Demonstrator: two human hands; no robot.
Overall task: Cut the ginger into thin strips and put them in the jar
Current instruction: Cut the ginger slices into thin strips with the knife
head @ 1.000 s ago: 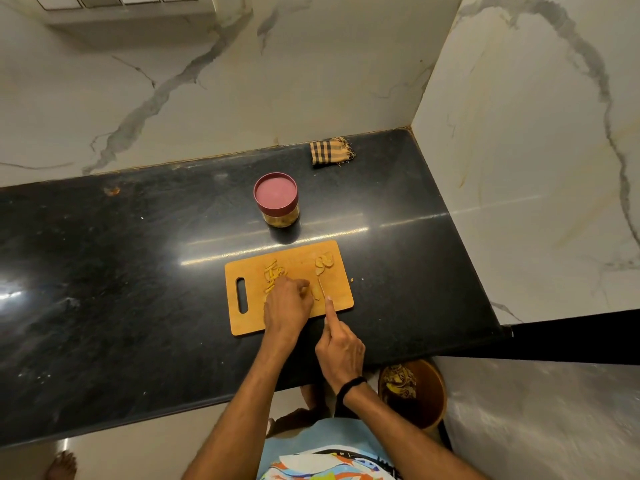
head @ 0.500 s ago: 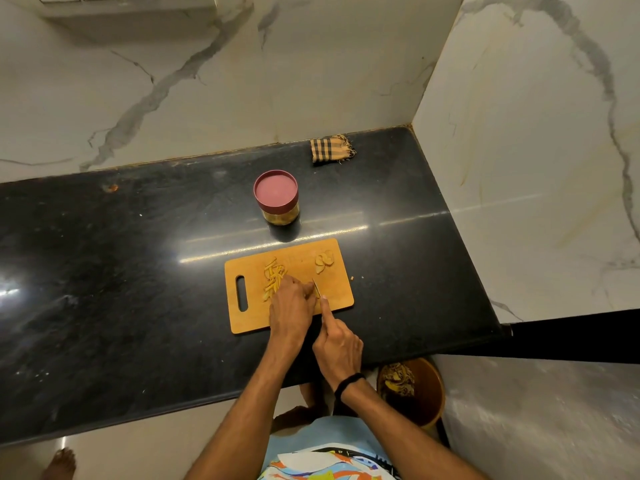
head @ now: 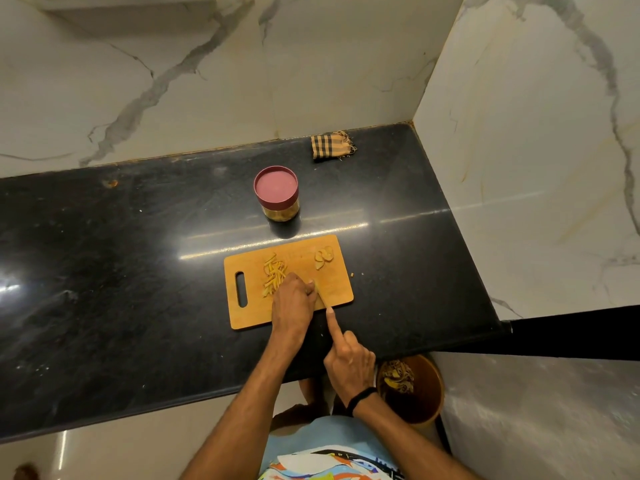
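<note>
A wooden cutting board (head: 332, 289) lies on the black counter. A pile of thin ginger strips (head: 273, 273) sits on its left half, and a few ginger slices (head: 323, 258) lie at its far right corner. My left hand (head: 292, 303) presses curled fingers down on a ginger piece mid-board; the piece is mostly hidden. My right hand (head: 348, 363) grips a knife (head: 320, 295), index finger stretched along the blade's back, the blade right beside my left fingertips. The jar (head: 276, 192) with a dark red lid on stands behind the board.
A folded checked cloth (head: 331, 145) lies at the back by the marble wall corner. A small ginger scrap (head: 352, 274) sits on the counter right of the board. A brown bin (head: 412, 389) with peelings stands on the floor below the counter edge.
The knife and my right hand have pulled back toward me along the board. My left hand stays pressed on the ginger, shifted only slightly.
</note>
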